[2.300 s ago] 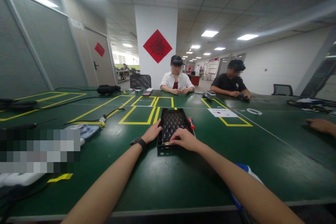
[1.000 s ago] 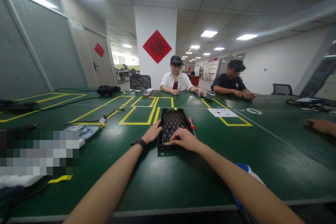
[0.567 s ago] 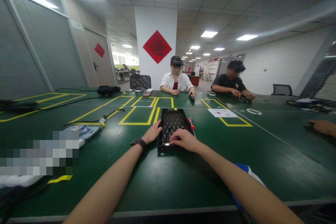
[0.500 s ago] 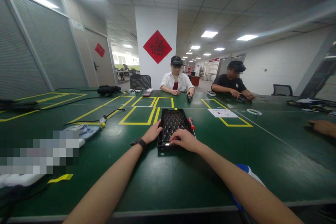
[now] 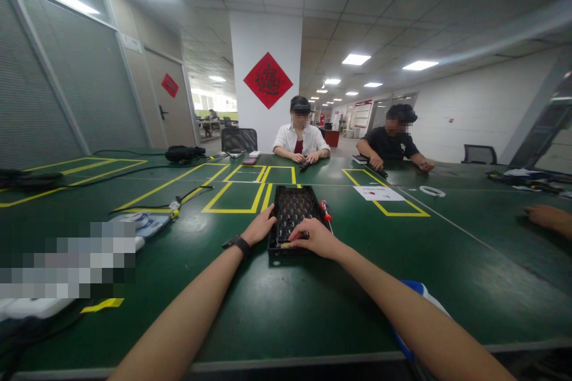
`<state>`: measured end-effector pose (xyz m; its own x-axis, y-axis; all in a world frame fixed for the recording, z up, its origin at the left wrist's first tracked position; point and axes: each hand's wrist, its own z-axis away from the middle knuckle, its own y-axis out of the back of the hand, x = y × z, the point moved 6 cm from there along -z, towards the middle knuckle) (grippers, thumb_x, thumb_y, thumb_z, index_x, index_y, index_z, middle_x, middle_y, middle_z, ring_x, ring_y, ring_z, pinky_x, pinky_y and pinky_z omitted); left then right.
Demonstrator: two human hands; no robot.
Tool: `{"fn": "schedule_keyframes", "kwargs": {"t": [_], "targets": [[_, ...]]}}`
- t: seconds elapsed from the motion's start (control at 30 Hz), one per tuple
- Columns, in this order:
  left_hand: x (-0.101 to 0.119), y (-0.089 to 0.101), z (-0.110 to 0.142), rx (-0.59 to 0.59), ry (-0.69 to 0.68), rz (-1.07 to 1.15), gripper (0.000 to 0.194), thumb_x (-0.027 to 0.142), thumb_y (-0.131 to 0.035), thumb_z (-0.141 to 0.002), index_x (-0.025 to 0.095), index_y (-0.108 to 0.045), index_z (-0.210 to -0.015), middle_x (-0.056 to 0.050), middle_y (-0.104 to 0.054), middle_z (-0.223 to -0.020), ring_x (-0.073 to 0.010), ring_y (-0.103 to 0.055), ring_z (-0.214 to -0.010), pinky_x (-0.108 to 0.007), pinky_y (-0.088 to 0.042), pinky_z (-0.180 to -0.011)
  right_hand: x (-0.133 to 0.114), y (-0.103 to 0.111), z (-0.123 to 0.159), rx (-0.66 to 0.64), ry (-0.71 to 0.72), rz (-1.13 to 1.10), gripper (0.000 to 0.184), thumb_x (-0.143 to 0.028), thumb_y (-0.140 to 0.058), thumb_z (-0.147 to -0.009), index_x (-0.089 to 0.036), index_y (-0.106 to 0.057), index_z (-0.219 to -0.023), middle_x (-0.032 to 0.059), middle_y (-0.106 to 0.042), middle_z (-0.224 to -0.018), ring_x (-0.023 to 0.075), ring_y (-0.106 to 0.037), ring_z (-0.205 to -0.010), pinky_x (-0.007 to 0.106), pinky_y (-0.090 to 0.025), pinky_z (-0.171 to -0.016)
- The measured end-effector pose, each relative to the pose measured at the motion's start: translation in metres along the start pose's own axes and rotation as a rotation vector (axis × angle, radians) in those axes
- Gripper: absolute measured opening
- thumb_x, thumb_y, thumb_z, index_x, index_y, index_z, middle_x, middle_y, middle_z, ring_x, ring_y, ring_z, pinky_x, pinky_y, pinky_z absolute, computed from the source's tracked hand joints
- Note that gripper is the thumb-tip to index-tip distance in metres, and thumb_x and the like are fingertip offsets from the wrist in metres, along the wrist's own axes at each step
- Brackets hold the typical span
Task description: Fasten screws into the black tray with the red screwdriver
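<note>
In front of me on the green table lies a black tray (image 5: pixel 295 197) with rows of small metallic pieces that look like screwdriver bits. My left hand (image 5: pixel 260 225), a dark band on its wrist, grips the tray's left edge with the thumb on the rim. At the near end of the tray, the fingertips of my right hand (image 5: pixel 315 237) are pinched together; what they hold is too small to make out. A small yellowish piece (image 5: pixel 285 244) shows just left of those fingertips. Against the tray's right side rests a red-handled screwdriver (image 5: pixel 326 211).
Two people (image 5: pixel 300 140) sit across the table, handling dark objects. A third person's hand (image 5: pixel 549 216) rests at the right. Yellow tape marks (image 5: pixel 232 210), a paper sheet (image 5: pixel 379 193), a white ring (image 5: pixel 432 190) and cables (image 5: pixel 187 195) lie around. A blue-and-white item (image 5: pixel 413 287) is under my right forearm.
My hands and the tray stay nearly in place. The piece by my right fingertips looks yellowish instead of bright white. Across the table, both people have shifted their hands and dark objects leftward.
</note>
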<state>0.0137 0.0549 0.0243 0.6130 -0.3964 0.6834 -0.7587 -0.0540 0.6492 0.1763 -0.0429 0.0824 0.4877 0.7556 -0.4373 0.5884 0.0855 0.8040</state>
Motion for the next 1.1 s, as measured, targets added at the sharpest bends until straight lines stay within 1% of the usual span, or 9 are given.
{"fn": "schedule_keyframes", "kwargs": {"t": [0.17, 0.3, 0.4, 0.57, 0.73, 0.8, 0.9, 1.0, 1.1], "targets": [[0.0012, 0.0008, 0.0000, 0.008, -0.004, -0.012, 0.059, 0.026, -0.038, -0.075, 0.007, -0.035, -0.130, -0.010, -0.026, -0.140, -0.0199, -0.026, -0.128, -0.030, -0.017, -0.107, -0.0028, 0.0011, 0.0000, 0.040, 0.022, 0.068, 0.015, -0.035, -0.062, -0.072, -0.022, -0.067, -0.078, 0.0007, -0.067, -0.075, 0.0149, -0.056, -0.076, 0.030, -0.036, -0.080], [0.0036, 0.0016, 0.0012, 0.003, 0.000, -0.026, 0.058, 0.026, -0.038, -0.075, 0.007, -0.035, -0.130, -0.010, -0.026, -0.141, -0.0195, -0.026, -0.129, -0.029, -0.017, -0.107, -0.0029, 0.0004, 0.0004, 0.035, 0.024, 0.032, 0.016, -0.034, -0.061, -0.073, -0.020, -0.067, -0.077, 0.0008, -0.067, -0.072, 0.0129, -0.057, -0.071, 0.027, -0.038, -0.075], [0.0048, 0.0019, 0.0020, 0.002, 0.012, -0.035, 0.058, 0.026, -0.037, -0.075, 0.006, -0.035, -0.130, -0.010, -0.026, -0.141, -0.0191, -0.025, -0.129, -0.029, -0.017, -0.107, -0.0028, -0.0002, 0.0001, 0.018, 0.005, 0.010, 0.017, -0.034, -0.061, -0.073, -0.019, -0.067, -0.077, 0.0013, -0.067, -0.071, 0.0124, -0.057, -0.067, 0.027, -0.039, -0.074], [0.0070, 0.0019, 0.0030, 0.005, 0.018, -0.041, 0.058, 0.026, -0.037, -0.075, 0.007, -0.036, -0.129, -0.009, -0.027, -0.140, -0.0186, -0.025, -0.129, -0.028, -0.017, -0.107, -0.0035, 0.0019, 0.0000, 0.042, 0.006, 0.029, 0.015, -0.034, -0.063, -0.070, -0.021, -0.067, -0.077, 0.0017, -0.067, -0.074, 0.0145, -0.057, -0.073, 0.029, -0.040, -0.076], [0.0077, 0.0029, 0.0040, 0.014, 0.020, -0.037, 0.058, 0.025, -0.037, -0.074, 0.007, -0.036, -0.129, -0.010, -0.028, -0.140, -0.0194, -0.027, -0.128, -0.030, -0.018, -0.107, 0.0017, -0.0025, 0.0007, 0.011, -0.030, -0.085, 0.020, -0.035, -0.062, -0.071, -0.017, -0.067, -0.079, 0.0027, -0.067, -0.074, 0.0123, -0.059, -0.065, 0.024, -0.043, -0.067], [0.0080, 0.0034, 0.0042, 0.020, 0.018, -0.035, 0.057, 0.026, -0.037, -0.074, 0.007, -0.037, -0.129, -0.009, -0.029, -0.139, -0.0193, -0.027, -0.128, -0.029, -0.019, -0.107, 0.0025, -0.0038, 0.0006, 0.003, -0.035, -0.113, 0.020, -0.035, -0.062, -0.071, -0.017, -0.066, -0.079, 0.0025, -0.067, -0.073, 0.0121, -0.060, -0.064, 0.024, -0.044, -0.066], [0.0081, 0.0035, 0.0043, 0.020, 0.020, -0.037, 0.057, 0.026, -0.037, -0.074, 0.008, -0.037, -0.129, -0.008, -0.029, -0.139, -0.0190, -0.027, -0.128, -0.028, -0.018, -0.107, 0.0010, -0.0029, 0.0006, 0.007, -0.028, -0.107, 0.019, -0.034, -0.062, -0.071, -0.017, -0.066, -0.080, 0.0022, -0.068, -0.074, 0.0122, -0.061, -0.066, 0.025, -0.043, -0.070], [0.0086, 0.0031, 0.0041, 0.012, 0.014, -0.038, 0.058, 0.026, -0.037, -0.074, 0.008, -0.036, -0.129, -0.009, -0.028, -0.140, -0.0193, -0.026, -0.128, -0.029, -0.017, -0.107, -0.0027, 0.0014, 0.0011, 0.037, -0.021, -0.050, 0.017, -0.032, -0.063, -0.071, -0.018, -0.065, -0.082, 0.0018, -0.068, -0.075, 0.0132, -0.060, -0.070, 0.028, -0.041, -0.077], [0.0085, 0.0029, 0.0038, 0.011, 0.016, -0.032, 0.058, 0.026, -0.037, -0.074, 0.008, -0.036, -0.129, -0.009, -0.028, -0.140, -0.0195, -0.025, -0.129, -0.030, -0.017, -0.107, -0.0066, 0.0046, 0.0016, 0.052, -0.021, -0.008, 0.017, -0.030, -0.064, -0.070, -0.020, -0.064, -0.084, 0.0010, -0.068, -0.074, 0.0144, -0.060, -0.073, 0.031, -0.038, -0.081]]}}
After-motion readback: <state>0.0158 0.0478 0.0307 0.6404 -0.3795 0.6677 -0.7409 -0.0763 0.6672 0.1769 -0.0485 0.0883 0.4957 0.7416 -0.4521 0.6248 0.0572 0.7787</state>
